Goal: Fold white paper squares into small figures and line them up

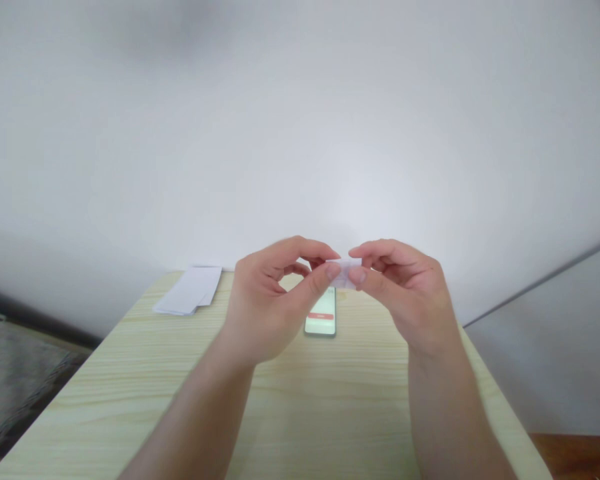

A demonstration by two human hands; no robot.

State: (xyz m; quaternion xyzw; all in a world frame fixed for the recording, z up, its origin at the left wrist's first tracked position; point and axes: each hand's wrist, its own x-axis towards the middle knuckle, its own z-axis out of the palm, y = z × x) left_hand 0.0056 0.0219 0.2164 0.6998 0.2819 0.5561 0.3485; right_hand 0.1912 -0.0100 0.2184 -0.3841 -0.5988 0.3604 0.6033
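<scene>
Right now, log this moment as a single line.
left hand: pinching paper slip | right hand: pinching same slip | phone: lit, partly hidden, on table | papers: stacked on table, left of hands

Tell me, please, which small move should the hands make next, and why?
Perhaps the left hand and right hand should slide their thumbs apart along the paper, pressing lightly: both pinch it, and their thumb tips sit close together on its near face.
</scene>
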